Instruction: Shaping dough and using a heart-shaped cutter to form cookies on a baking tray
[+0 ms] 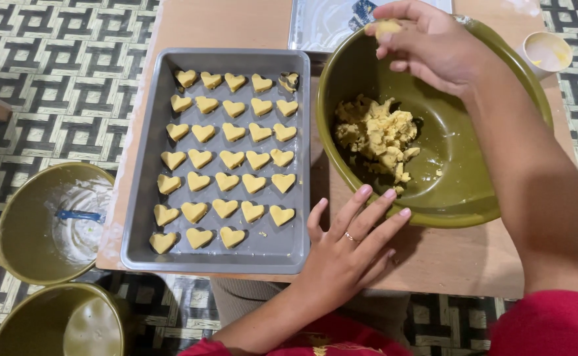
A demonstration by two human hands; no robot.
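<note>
My right hand (427,43) hovers over the far rim of an olive-green bowl (473,198), pinching a small lump of yellow dough (388,28) in its fingertips. A crumbly heap of the same dough (376,135) lies in the bowl's bottom. My left hand (348,247) rests flat on the wooden table (460,257), fingers spread, fingertips touching the bowl's near rim. Left of the bowl stands a grey baking tray (144,151) filled with rows of heart-shaped dough pieces (226,155).
Two more olive bowls sit on the patterned floor at the left: one (22,211) smeared white inside with a blue tool (79,215), one (45,313) below it. A small cup (547,53) stands at the table's far right, a shiny sheet (328,23) behind the tray.
</note>
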